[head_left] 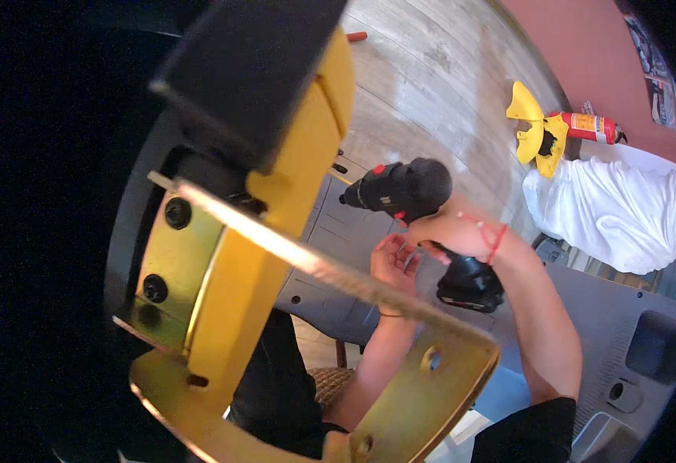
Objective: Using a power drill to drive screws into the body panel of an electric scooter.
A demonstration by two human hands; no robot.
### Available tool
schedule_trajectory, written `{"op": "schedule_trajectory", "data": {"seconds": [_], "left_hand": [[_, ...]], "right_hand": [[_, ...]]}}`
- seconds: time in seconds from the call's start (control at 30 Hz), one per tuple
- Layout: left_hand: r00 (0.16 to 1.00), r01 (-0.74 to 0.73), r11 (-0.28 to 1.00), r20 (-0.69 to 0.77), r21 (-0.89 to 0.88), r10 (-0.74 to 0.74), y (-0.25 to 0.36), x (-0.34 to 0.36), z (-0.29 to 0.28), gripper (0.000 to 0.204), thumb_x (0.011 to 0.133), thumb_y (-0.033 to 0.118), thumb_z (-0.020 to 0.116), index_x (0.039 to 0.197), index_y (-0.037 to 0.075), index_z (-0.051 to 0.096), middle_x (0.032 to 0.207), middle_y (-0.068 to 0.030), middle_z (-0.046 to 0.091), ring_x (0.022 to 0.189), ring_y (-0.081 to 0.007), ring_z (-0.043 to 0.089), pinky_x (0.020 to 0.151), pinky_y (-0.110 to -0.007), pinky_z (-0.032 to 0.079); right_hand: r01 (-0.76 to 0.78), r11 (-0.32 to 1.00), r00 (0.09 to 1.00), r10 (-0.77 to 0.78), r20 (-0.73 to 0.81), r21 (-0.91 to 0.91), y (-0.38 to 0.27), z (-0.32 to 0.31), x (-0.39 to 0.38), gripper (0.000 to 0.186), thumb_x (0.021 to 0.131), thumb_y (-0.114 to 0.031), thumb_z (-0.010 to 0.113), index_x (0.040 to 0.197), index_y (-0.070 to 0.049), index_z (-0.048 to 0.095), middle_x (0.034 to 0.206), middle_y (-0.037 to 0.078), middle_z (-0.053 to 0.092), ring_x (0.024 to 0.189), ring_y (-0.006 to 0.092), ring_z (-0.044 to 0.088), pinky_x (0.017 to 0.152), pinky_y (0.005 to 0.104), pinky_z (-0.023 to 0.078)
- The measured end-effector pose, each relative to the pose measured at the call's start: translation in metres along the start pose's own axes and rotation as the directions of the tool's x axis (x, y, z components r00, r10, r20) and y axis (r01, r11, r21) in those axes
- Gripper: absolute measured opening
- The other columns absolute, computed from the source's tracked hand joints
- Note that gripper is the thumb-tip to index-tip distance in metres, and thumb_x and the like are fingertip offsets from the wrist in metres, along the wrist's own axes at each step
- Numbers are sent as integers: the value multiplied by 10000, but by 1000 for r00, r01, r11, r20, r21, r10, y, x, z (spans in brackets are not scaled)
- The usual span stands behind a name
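Note:
My right hand [446, 224] is wrapped round the grip of a black cordless drill [409, 189] with red details. Its battery [469, 287] shows below the hand, and its nose points left. Just below the drill, beside my right fingers, is my left hand [393, 264], fingers curled inward. Whatever lies in that palm, if anything, is too small to make out. Beneath both hands lies a grey moulded panel [322, 255]. Close in front, a yellow part [238, 289] with a gold-coloured metal bracket [423, 378] hides part of my left forearm.
Black bolts [177, 213] sit in the bracket at left. A black block [253, 69] covers the upper left. Beyond are a wood-look floor [430, 69], yellow curved parts [529, 127], a red fire extinguisher [594, 128] and white cloth [608, 208]. The grey panel continues right, with a recess [658, 347].

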State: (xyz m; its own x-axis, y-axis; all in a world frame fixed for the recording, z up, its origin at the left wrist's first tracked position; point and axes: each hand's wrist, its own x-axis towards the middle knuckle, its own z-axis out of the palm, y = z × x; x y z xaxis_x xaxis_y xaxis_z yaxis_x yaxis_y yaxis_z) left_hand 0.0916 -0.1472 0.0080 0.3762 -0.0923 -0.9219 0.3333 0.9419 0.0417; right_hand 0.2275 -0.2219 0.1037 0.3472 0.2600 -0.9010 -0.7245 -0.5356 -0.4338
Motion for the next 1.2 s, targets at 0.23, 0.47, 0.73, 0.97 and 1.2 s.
{"op": "schedule_trajectory", "data": {"seconds": [0.23,0.47,0.73,0.97,1.2], "left_hand": [[996,-81,995,-40,59,84,2,-14,11,344,919,269,498,1181,48,522,1085,-61,582,952,-164,548,866,-328,424],[967,-251,935,107,250,232,20,-9,0,255,922,209,501,1114,46,541,1025,-68,598,902,-167,563,852,-319,442],[972,-94,838,230,537,-39,4,-16,-3,207,942,183,495,1084,42,551,999,-72,611,892,-160,577,858,-310,446],[860,-11,791,409,612,-305,-9,-56,-11,251,978,251,486,1080,37,570,945,-44,615,879,-130,584,837,-281,464],[856,-246,711,492,659,-159,16,-130,-25,299,962,286,488,1102,34,565,980,-42,595,893,-128,550,847,-266,427]], "right_hand": [[383,845,860,-473,-189,-374,4,-28,-39,153,895,-101,543,850,36,594,619,27,539,510,82,503,550,249,429],[394,759,750,60,-658,518,60,68,-86,389,809,-108,587,1144,88,557,571,44,501,462,120,472,505,254,395],[347,712,699,238,-674,611,93,107,-109,453,793,-52,535,1220,90,480,722,43,521,509,115,485,522,263,418],[462,692,705,92,-703,554,119,142,-133,437,817,-12,526,1239,83,462,759,45,513,565,126,491,546,262,418],[627,700,560,-101,-822,341,149,214,-152,393,837,-41,576,1211,58,506,891,69,569,735,149,555,685,294,462]]}}
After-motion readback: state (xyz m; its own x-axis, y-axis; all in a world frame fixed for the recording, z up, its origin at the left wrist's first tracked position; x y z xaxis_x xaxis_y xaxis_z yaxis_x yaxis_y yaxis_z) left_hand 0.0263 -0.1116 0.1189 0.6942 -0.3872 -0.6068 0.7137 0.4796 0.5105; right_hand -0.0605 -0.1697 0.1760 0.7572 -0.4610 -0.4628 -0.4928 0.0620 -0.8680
